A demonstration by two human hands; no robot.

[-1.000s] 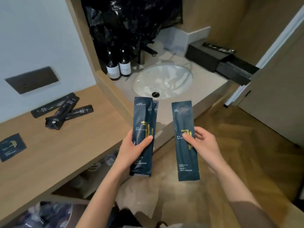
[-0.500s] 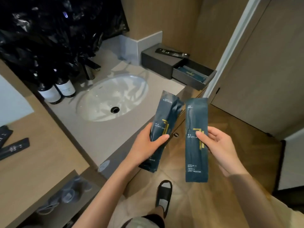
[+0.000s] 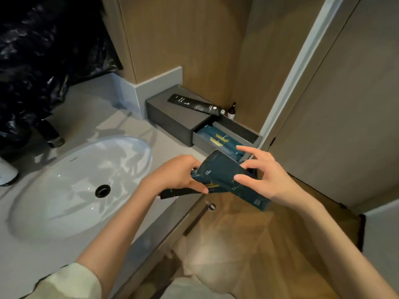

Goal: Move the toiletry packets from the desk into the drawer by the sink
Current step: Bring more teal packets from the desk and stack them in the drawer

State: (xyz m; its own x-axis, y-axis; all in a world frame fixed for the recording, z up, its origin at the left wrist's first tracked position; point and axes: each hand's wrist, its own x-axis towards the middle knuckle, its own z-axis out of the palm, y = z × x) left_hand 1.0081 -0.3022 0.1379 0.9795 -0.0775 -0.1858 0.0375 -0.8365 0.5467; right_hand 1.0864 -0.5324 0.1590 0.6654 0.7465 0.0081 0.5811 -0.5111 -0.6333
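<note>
Dark teal toiletry packets [image 3: 220, 174] with gold print are bunched together between both hands, just in front of the open grey drawer [image 3: 248, 128] at the right end of the sink counter. My left hand [image 3: 179, 173] grips the packets from the left. On their right side, my right hand [image 3: 267, 175] pinches them with thumb and fingers. More teal packets [image 3: 218, 138] lie inside the drawer. The desk is out of view.
A black tube [image 3: 194, 104] lies on top of the grey drawer box, with a small brown bottle [image 3: 232, 110] behind it. The white sink basin [image 3: 71, 186] is to the left, black plastic bags [image 3: 43, 61] behind it. A door frame stands right.
I have turned from the desk to the sink's right end. Both hands came together, joining the separate packets into one bunch near the drawer's front.
</note>
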